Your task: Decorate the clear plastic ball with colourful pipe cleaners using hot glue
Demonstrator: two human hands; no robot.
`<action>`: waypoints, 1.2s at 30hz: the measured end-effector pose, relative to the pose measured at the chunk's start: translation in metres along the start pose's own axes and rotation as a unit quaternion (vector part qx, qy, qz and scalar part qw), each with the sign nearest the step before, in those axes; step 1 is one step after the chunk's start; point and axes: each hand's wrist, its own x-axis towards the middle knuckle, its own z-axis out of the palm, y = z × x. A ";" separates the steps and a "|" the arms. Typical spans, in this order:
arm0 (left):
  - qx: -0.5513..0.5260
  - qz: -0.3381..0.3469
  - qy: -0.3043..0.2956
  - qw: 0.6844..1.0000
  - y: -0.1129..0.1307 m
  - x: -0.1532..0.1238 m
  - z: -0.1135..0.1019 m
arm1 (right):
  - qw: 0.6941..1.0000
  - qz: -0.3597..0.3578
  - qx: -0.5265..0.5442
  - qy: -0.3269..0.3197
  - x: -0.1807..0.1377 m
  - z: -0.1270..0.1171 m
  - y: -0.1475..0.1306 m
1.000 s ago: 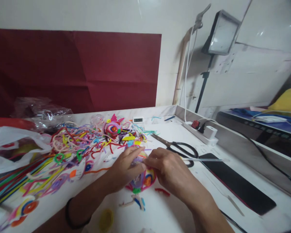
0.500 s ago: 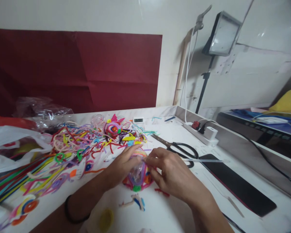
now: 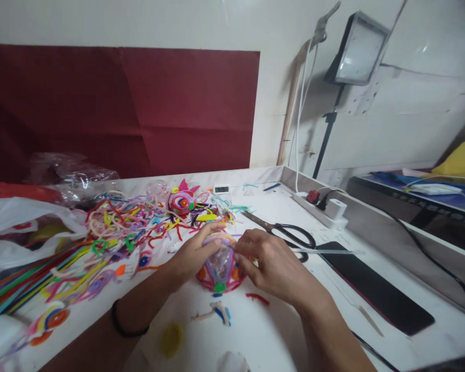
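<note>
Between my hands on the white table sits a clear plastic ball (image 3: 221,263) trimmed with pipe cleaners, with pink and purple strips, orange rounds at the sides and a green piece at the bottom front. My left hand (image 3: 196,253) grips its left and upper side, thumb across the top. My right hand (image 3: 267,258) presses thumb and fingertips together against its upper right edge. Whatever lies between those fingertips is too small to make out. Scraps of pipe cleaner (image 3: 220,312) and a short red piece (image 3: 258,298) lie nearby.
Pipe cleaners (image 3: 116,222) heap on the left, with a finished-looking fish-like ball (image 3: 182,201) behind. Black-handled scissors (image 3: 294,235), a black flat pad (image 3: 375,287) and a power strip (image 3: 321,212) lie right. A small digital clock (image 3: 221,189) stands at the back.
The view has shifted slightly. Both hands keep their places on the ball; the left hand's fingers lie a little lower around its top.
</note>
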 end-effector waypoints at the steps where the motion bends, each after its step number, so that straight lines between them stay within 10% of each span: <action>1: -0.009 -0.004 0.000 1.000 0.000 0.000 0.000 | 1.000 0.002 0.004 -0.001 0.000 0.000 0.000; 20: -0.129 -0.015 0.025 0.991 -0.015 -0.008 0.002 | 0.999 -0.001 0.050 0.002 0.002 -0.001 0.006; 36: 0.006 0.078 -0.022 0.997 -0.041 -0.015 -0.006 | 0.992 -0.010 0.117 0.035 0.004 0.007 0.011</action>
